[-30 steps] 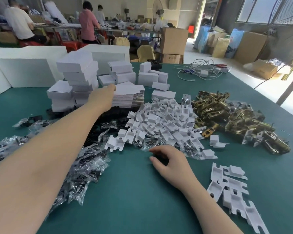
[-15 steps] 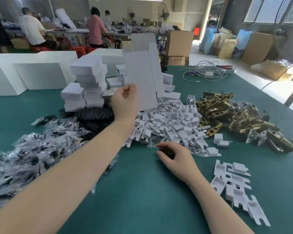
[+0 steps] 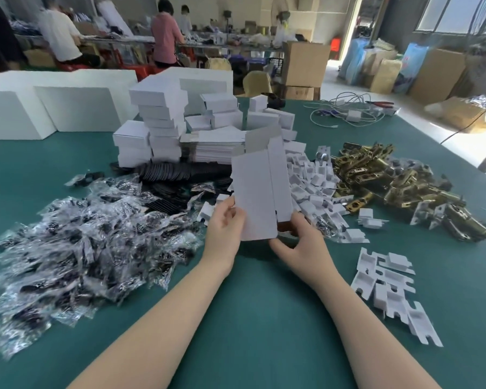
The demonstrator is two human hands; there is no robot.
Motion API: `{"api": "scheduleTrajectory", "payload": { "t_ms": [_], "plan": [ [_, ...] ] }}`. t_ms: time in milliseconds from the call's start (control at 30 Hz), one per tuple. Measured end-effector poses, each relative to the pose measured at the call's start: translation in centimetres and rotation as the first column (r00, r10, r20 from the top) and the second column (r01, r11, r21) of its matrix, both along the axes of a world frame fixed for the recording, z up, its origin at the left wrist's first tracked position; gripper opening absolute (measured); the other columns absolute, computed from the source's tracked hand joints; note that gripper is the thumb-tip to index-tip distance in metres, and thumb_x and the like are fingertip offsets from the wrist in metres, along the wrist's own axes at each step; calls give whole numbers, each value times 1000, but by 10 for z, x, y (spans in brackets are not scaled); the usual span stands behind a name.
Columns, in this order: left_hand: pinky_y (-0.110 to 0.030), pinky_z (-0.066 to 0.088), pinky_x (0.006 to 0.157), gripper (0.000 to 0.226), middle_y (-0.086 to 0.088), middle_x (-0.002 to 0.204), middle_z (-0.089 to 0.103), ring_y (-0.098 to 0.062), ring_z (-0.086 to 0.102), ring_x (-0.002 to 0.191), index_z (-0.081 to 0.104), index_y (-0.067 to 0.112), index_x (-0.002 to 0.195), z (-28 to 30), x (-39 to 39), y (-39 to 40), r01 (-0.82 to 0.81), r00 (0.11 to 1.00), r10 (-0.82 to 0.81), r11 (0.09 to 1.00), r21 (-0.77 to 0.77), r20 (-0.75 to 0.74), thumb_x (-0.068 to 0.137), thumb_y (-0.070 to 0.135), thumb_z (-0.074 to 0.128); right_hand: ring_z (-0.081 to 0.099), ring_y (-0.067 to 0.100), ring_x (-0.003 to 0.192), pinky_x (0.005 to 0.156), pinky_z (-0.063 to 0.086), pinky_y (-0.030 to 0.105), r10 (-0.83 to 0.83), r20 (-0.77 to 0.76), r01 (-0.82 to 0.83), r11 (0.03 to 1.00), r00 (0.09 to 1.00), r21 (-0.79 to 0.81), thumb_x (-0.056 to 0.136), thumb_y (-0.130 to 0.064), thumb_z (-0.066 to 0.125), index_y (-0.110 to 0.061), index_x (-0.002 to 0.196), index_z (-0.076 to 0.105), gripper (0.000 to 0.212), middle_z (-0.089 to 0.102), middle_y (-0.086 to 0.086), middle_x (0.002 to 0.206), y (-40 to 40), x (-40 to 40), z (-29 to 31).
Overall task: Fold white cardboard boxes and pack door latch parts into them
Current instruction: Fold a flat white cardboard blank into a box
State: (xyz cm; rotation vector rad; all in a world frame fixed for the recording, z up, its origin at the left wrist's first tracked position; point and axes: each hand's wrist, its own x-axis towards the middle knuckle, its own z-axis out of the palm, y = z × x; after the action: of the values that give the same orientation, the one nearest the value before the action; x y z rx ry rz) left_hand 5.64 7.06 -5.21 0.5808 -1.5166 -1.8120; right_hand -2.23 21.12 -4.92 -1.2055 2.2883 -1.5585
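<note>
A flat, unfolded white cardboard box blank (image 3: 260,189) stands upright above the green table (image 3: 264,318), held by both hands at its lower end. My left hand (image 3: 225,228) grips its lower left edge. My right hand (image 3: 298,242) pinches its lower right corner. Behind the blank lies a stack of flat blanks (image 3: 216,148). Brass door latch parts (image 3: 399,186) are heaped at the right. White folded card inserts (image 3: 312,189) fill the middle, and several more inserts (image 3: 387,290) lie at the near right.
Clear bags of dark small parts (image 3: 82,248) cover the left of the table, with black discs (image 3: 180,175) behind them. Folded white boxes (image 3: 155,124) are stacked at the back, beside large white foam blocks (image 3: 48,108). Cables (image 3: 345,113) lie far right. People work at a far bench.
My left hand lifted one blank off the stack and brought it down toward me. My right hand left the table and took hold of the blank's lower right corner.
</note>
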Motion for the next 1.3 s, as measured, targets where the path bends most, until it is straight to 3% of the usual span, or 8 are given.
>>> {"api": "scheduleTrajectory", "payload": {
  "t_ms": [133,267,500,600,833,967,1167,1300],
  "plan": [
    [-25,52,89,58,0,118,67,-8,66,99,42,31,143,3,0,-1,117,993,-116,989,-88,11,96,-1,53,60,-2,101,84,47,21,2,-243,-12,999,970,-41,82,-15,64,-40,116,58,43,64,-26,108,-3,5,7],
    [-28,47,99,30,8,122,68,-11,59,121,57,29,126,6,0,9,300,952,-294,951,80,-83,99,20,47,32,-18,129,104,28,5,17,-363,-34,999,932,-39,89,-7,60,-32,142,49,60,43,-6,148,-14,15,5],
    [-26,51,95,75,-1,131,64,-15,60,122,60,25,128,14,4,2,442,897,-416,850,287,-150,76,74,41,12,-33,127,95,14,-8,-24,-178,28,999,984,21,95,-45,58,-54,136,42,46,24,-8,162,-14,18,4],
    [-27,55,86,53,-5,128,66,-18,63,117,66,22,123,11,4,4,469,883,-441,838,278,-162,88,56,47,7,-30,131,98,9,-8,-79,-75,81,996,994,21,86,-62,54,-39,146,42,65,25,-8,161,-13,15,2],
    [-31,58,62,41,-6,98,74,-19,69,83,72,28,103,7,4,9,390,921,-381,902,186,-83,92,-3,48,3,-11,145,101,7,-4,-146,-3,146,988,989,53,89,-36,70,-25,154,30,77,15,-2,165,-13,7,1],
    [-34,59,68,40,-5,102,74,-21,69,87,63,25,116,9,5,10,351,936,-350,922,166,-34,95,-5,48,-8,-33,126,94,7,-10,-130,-50,131,991,990,8,90,-28,69,-27,154,28,76,11,1,165,-17,7,0],
    [-34,59,73,40,-9,115,71,-25,70,102,53,16,130,9,4,13,313,947,-319,943,117,42,97,-5,46,8,-4,145,89,11,-11,-217,-161,225,974,963,34,93,-32,66,-24,152,33,68,8,1,166,-18,9,-3],
    [-41,59,83,41,-8,114,72,-26,69,105,56,19,127,9,3,14,283,956,-289,952,114,45,96,-6,45,32,18,142,94,40,27,-252,-269,295,946,930,134,96,-45,57,-24,150,37,61,19,3,164,-16,9,0]
  ]
}}
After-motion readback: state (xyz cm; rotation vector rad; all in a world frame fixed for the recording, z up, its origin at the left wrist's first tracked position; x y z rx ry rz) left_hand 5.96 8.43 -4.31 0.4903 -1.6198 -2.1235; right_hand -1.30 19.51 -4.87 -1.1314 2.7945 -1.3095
